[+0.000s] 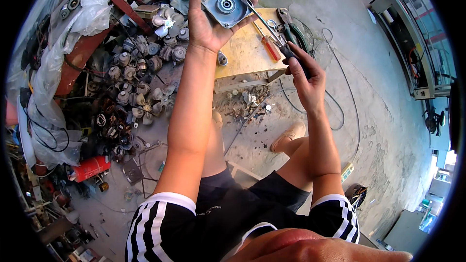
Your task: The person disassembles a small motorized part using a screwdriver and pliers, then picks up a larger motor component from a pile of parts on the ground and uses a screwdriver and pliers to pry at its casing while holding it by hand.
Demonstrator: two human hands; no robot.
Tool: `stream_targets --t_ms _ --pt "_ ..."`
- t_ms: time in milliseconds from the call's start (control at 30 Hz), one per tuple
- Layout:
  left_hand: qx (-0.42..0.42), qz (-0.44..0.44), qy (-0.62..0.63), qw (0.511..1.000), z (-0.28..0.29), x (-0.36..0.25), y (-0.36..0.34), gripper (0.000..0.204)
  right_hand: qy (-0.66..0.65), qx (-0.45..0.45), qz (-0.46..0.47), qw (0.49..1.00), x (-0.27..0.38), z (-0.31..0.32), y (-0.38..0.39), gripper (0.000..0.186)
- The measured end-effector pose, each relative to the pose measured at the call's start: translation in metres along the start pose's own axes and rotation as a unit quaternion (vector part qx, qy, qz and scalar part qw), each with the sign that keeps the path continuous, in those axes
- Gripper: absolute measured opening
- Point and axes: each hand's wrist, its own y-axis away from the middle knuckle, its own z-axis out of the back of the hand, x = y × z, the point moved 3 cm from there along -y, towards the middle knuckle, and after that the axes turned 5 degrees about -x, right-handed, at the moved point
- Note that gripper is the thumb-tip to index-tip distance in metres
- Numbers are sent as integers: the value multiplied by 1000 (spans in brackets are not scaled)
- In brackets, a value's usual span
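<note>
My left hand [208,36] holds up a square metal motor end cover [230,12] with a round hub in its middle, thumb along its side. My right hand [308,75] grips a black-handled screwdriver [289,53], whose long shaft reaches the cover's upper right edge. Below them is a low yellowish wooden stool [238,58] bearing an orange-handled screwdriver [270,47], dark-handled pliers [291,31], a small silvery ring [272,23] and a small metal piece [222,59] near my left wrist.
A heap of old motors and fan blades [145,106], crumpled plastic sheeting [48,116] and a red cylinder [90,169] fill the left. Cables [340,82] and scattered debris [252,102] lie on the concrete floor [364,58]. A metal-framed rack [412,43] stands at right.
</note>
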Motion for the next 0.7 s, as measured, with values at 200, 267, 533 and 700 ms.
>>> stream_targets --t_ms 200,267,533,700 --pt "-23 -43 -62 997 -9 11 0 67 -41 28 -27 998 0 1 5 35" --pt "-25 -64 -82 994 -14 14 4 69 -65 34 -50 996 -3 0 6 35" --pt "-26 -106 -104 989 -12 15 -2 56 -295 81 -273 912 -6 -6 11 39" --pt "-40 -117 -103 987 -10 18 -3 55 -380 115 -331 856 -6 -15 17 42"
